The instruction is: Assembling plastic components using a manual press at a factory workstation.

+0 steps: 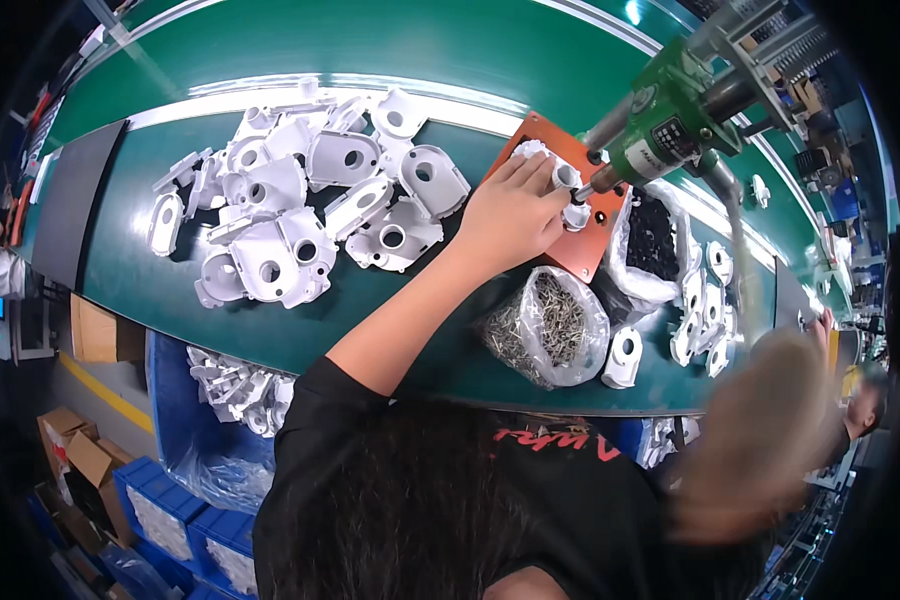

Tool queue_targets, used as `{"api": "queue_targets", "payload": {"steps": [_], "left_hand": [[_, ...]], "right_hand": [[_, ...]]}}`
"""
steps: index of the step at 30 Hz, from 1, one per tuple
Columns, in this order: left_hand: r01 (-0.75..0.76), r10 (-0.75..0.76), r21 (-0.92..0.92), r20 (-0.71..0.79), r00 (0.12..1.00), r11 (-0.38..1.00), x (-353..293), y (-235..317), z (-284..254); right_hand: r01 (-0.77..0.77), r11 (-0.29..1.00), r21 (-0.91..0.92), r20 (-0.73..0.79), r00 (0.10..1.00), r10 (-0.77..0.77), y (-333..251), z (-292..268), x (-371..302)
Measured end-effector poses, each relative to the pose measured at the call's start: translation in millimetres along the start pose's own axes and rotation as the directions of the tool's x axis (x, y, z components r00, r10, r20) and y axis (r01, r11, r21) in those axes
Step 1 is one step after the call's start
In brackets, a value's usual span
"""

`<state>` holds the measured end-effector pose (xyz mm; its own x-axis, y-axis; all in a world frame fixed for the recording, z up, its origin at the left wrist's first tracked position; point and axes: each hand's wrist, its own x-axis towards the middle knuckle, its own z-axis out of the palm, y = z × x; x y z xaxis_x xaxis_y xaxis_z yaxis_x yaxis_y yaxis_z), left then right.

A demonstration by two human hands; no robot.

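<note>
My left hand (515, 212) reaches across the bench with its fingers closed over a white plastic housing (566, 177) that has a round tube end. The housing sits on an orange fixture plate (582, 250). Just right of my fingers, the tip of a green machine head (660, 130) comes down close to the part. My right hand (755, 430) is a smear of motion at the lower right, off the bench edge, and its fingers cannot be made out. Nearest to it stands a single white housing (623, 357).
White housings (270, 190) lie heaped on the green bench at left. Close to the plate are a clear bag of metal screws (560, 330) and a bag of small black parts (652, 240). More housings (708, 315) lie at right. A blue bin (175, 400) stands below. Another person is at far right.
</note>
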<state>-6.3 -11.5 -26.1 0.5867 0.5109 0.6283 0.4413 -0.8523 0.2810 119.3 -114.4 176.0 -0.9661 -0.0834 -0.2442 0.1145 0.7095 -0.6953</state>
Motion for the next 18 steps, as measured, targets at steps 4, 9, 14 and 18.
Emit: {"api": "queue_targets", "payload": {"steps": [4, 9, 14, 18], "left_hand": [[-0.149, 0.126, -0.216, -0.113, 0.985, 0.965, 12.4, 13.1, 17.9], [-0.127, 0.107, -0.214, -0.102, 0.989, 0.969, -1.0, -1.2, 19.8], [-0.139, 0.119, -0.202, -0.105, 0.987, 0.970, 6.5, 5.1, 21.0], [-0.162, 0.147, -0.240, -0.083, 0.986, 0.957, 17.6, 11.1, 22.1]], "right_hand": [[-0.421, 0.897, 0.136, 0.037, 0.907, 0.420, -23.8, 39.8, 37.2], [-0.202, 0.975, 0.092, -0.385, 0.896, 0.222, -54.0, -4.8, -1.6], [-0.467, 0.803, 0.371, -0.893, -0.417, 0.170, -38.9, 26.5, -176.1], [-0.338, 0.774, 0.535, -0.802, -0.490, 0.341, 42.7, 67.6, -192.9]]}}
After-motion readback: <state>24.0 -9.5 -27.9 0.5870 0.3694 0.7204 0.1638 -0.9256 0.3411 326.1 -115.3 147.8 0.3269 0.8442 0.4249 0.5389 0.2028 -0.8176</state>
